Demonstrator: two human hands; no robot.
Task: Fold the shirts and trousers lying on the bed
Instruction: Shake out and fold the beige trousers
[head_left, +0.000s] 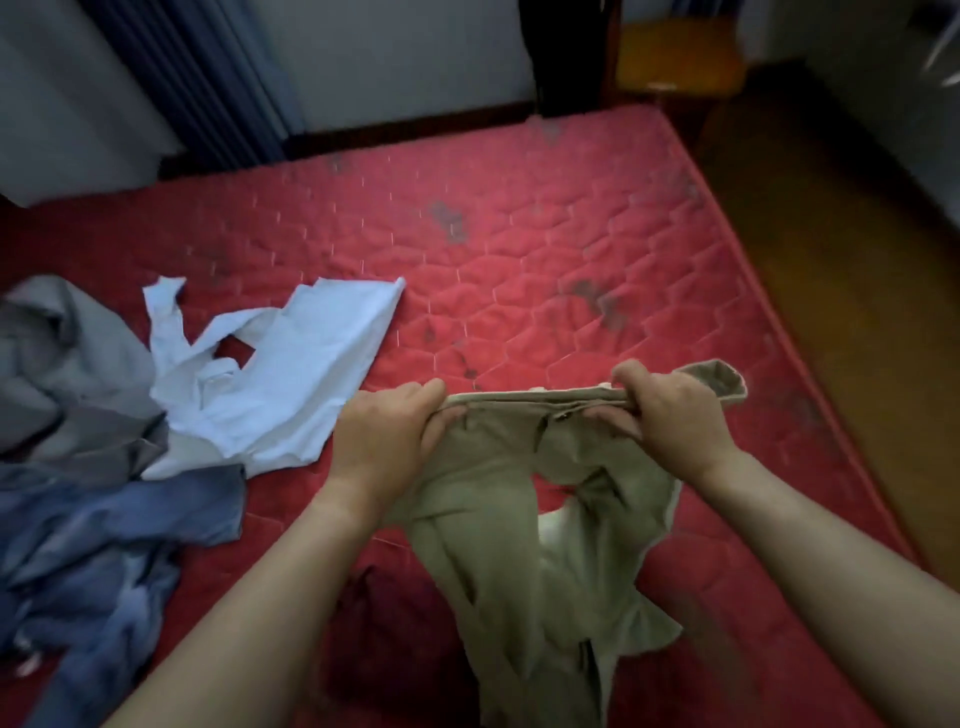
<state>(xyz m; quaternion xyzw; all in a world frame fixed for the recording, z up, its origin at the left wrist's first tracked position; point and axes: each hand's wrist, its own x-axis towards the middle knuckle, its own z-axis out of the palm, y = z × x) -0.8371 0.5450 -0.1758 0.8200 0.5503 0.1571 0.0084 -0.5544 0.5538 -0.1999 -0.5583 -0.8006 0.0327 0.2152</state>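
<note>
Trousers (493, 519), khaki, one pair. Held in the air over the near part of the bed (545, 234), waistband uppermost and pulled out level between my two hands. The legs hang crumpled toward me and run out of view at the bottom edge. One end of the waistband loops out past my right hand.

Left hand (387, 431): at the left end of the waistband, thumb on top, fingers (441, 423) curled underneath, gripping the cloth.

Right hand (670, 415): near the right end of the waistband, thumb over and fingers curled under, pinching the doubled band.

White shirt (270, 384), one: rumpled on the bed just left of my left hand, apart from the khaki pair.

Grey garment (67, 374), one: bunched at the far left, against the shirt's left edge. What kind of garment it is I cannot tell.

Blue garment (104, 540), one, denim-like: heaped at the near left, just below the grey garment and the shirt's lower edge.

Bed: red quilted mattress with dark marks scattered across it.

Dark patch on the mattress beneath my left forearm: cloth or shadow, cannot tell.

Chair (680, 57), yellow seat: beyond the far right corner of the bed.

Wooden floor (831, 286): along the bed's right side.

Curtain (208, 88), dark, pleated: behind the far left.
</note>
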